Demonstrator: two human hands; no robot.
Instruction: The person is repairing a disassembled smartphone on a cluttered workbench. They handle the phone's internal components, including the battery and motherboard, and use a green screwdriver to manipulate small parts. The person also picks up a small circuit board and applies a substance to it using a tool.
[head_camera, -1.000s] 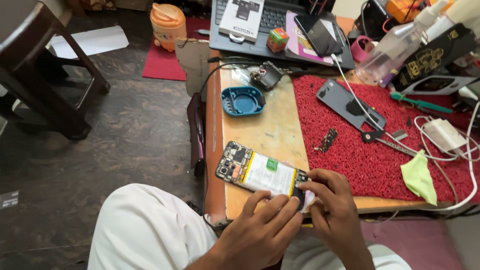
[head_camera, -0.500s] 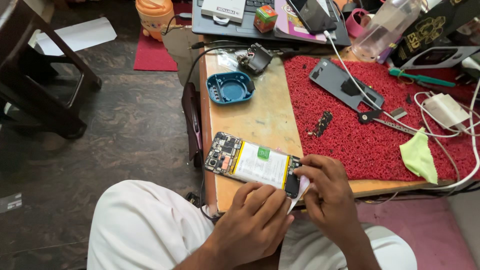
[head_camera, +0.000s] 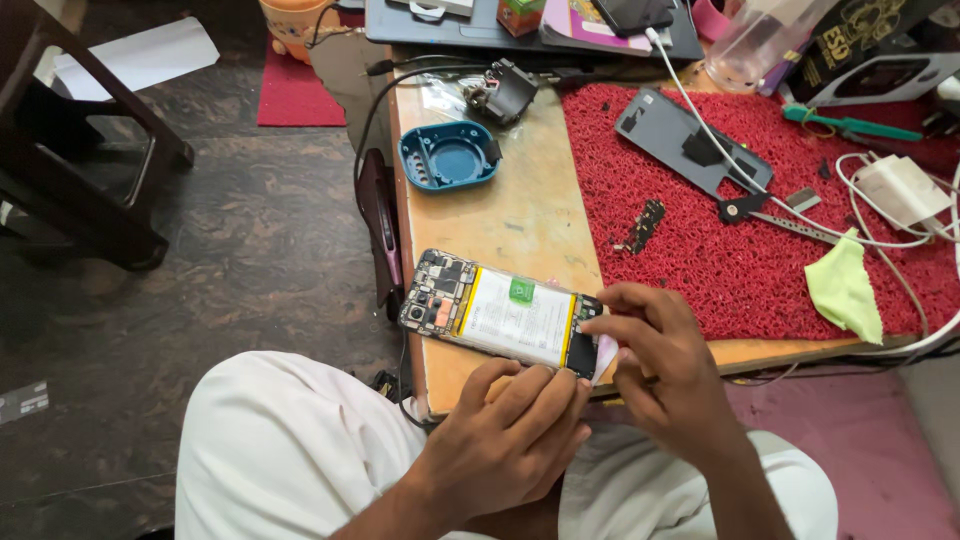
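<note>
I see the opened black smartphone with exposed white battery and circuit board (head_camera: 500, 315) lying at the wooden table's (head_camera: 520, 215) near edge. My left hand (head_camera: 510, 435) fingers press its lower edge; my right hand (head_camera: 655, 365) pinches its bottom end.

The bottom end of the opened phone (head_camera: 500, 315) is hidden under the right hand (head_camera: 665, 370). The tips of the left hand (head_camera: 510, 435) fingers cover part of its near edge, so what they press on cannot be seen. Both arms run off the bottom of the picture. At the top edge, the laptop (head_camera: 530, 25), the clear bottle (head_camera: 755, 45) and the orange cup (head_camera: 295, 25) are cut off. The tiny parts on the red mat (head_camera: 700, 240) are too small to tell.
</note>
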